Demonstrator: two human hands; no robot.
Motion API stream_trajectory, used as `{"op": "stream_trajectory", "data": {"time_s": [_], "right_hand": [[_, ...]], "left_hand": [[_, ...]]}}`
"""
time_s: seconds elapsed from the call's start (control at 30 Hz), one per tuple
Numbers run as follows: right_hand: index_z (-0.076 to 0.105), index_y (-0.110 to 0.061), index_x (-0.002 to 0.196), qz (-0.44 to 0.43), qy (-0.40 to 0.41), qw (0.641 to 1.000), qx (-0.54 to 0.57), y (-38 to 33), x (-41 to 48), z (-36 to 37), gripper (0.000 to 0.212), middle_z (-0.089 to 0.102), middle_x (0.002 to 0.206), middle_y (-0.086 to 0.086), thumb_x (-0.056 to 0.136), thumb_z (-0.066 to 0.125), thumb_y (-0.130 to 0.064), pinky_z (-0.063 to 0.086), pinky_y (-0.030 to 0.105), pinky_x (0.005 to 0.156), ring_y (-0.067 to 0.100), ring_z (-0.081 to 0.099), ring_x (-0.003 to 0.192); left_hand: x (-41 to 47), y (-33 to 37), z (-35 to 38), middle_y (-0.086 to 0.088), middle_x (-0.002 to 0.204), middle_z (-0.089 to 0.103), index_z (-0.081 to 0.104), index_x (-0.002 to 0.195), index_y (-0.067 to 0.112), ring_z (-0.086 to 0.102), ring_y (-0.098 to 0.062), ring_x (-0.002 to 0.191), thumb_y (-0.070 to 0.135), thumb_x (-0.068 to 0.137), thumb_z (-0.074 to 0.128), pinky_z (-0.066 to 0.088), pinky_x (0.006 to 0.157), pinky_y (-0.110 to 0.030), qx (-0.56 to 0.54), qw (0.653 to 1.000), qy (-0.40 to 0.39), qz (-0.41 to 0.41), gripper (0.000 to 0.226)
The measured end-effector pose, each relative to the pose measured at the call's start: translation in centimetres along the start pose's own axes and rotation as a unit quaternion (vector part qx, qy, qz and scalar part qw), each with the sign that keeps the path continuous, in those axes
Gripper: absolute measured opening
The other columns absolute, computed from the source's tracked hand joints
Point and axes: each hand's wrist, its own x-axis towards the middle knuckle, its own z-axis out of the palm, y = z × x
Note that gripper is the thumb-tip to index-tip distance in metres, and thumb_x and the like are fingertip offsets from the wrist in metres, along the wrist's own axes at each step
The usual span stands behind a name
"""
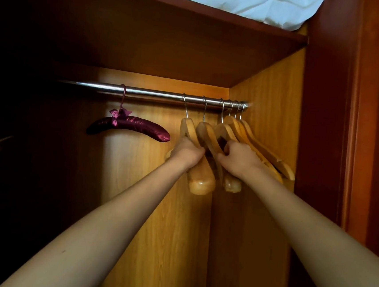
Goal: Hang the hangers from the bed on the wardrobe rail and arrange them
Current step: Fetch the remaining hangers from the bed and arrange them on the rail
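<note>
The wardrobe (262, 118) fills the whole frame. Its pale wood back and right wall are lit at centre and right, and its left side is lost in shadow. A dark shelf (171, 37) crosses the upper part of the frame, with a white cloth (244, 0) lying on it at the top edge.

Two bare forearms reach in from the lower corners and meet just right of centre.

The rail (156, 93), a bright metal bar, runs level across the middle and ends at the right wall.

The wooden hangers (253, 145) hang on the right end of the rail. Six hooks can be counted; the right three are packed close together and the left three are spaced a little wider. Their arms slope down toward the lower right.

A purple padded hanger (134, 126) with a small bow at its neck hangs alone left of centre, well apart from the wooden ones.

The left hand (186, 152) has its fingers curled round the arm of the leftmost hanger (186, 128), just below its neck. A rounded hanger end shows beneath the wrist.

The right hand (240, 157), close beside the left, grips the third hanger (223, 132) with its fingers wrapped over the arm. The second hanger hangs between the two hands.
</note>
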Motion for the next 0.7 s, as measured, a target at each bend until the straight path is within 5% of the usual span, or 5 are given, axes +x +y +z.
{"op": "stream_trajectory", "data": {"time_s": [0.17, 0.4, 0.57, 0.7], "right_hand": [[0.053, -0.021, 0.085, -0.034, 0.038, 0.999, -0.012, 0.6, -1.5, -0.8, 0.012, 0.050, 0.068, -0.006, 0.090, 0.053, -0.032, 0.036, 0.025, 0.049, 0.016, 0.052, 0.066], [0.060, -0.017, 0.101, -0.087, 0.096, 0.991, -0.035, 1.7, -4.2, -1.6, 0.020, 0.063, 0.089, 0.000, 0.093, 0.049, -0.030, 0.039, 0.022, 0.052, 0.014, 0.056, 0.071], [0.058, -0.017, 0.118, -0.081, 0.079, 0.992, -0.051, 2.4, -6.2, -2.7, 0.031, 0.059, 0.117, 0.005, 0.091, 0.051, -0.031, 0.047, 0.032, 0.078, 0.024, 0.057, 0.105], [0.053, -0.018, 0.126, -0.033, 0.035, 0.993, -0.106, 2.1, -8.3, -4.0, 0.042, 0.056, 0.125, 0.009, 0.088, 0.050, -0.037, 0.038, 0.045, 0.099, 0.030, 0.049, 0.119]], "left_hand": [[-1.0, -0.1, 0.5, -0.015, 0.110, 0.065, 0.060, 0.113, 0.005, 0.062, -0.034, 0.103, 0.036, 0.091, 0.054, 0.051, 0.092, -0.044, 0.065, 0.998, 0.021, 0.006, 0.038], [-3.5, -0.4, 1.7, -0.018, 0.126, 0.050, 0.051, 0.121, 0.004, 0.047, -0.035, 0.119, 0.039, 0.090, 0.051, 0.043, 0.098, -0.045, 0.228, 0.968, 0.086, 0.055, 0.047], [-5.1, -0.6, 2.4, -0.015, 0.127, 0.049, 0.049, 0.127, 0.009, 0.045, -0.033, 0.121, 0.039, 0.088, 0.054, 0.045, 0.098, -0.045, 0.226, 0.968, 0.066, 0.086, 0.049], [-6.2, -1.1, 2.3, -0.015, 0.132, 0.048, 0.046, 0.132, 0.014, 0.043, -0.033, 0.125, 0.041, 0.087, 0.055, 0.043, 0.101, -0.047, 0.208, 0.968, 0.047, 0.131, 0.053]]}}
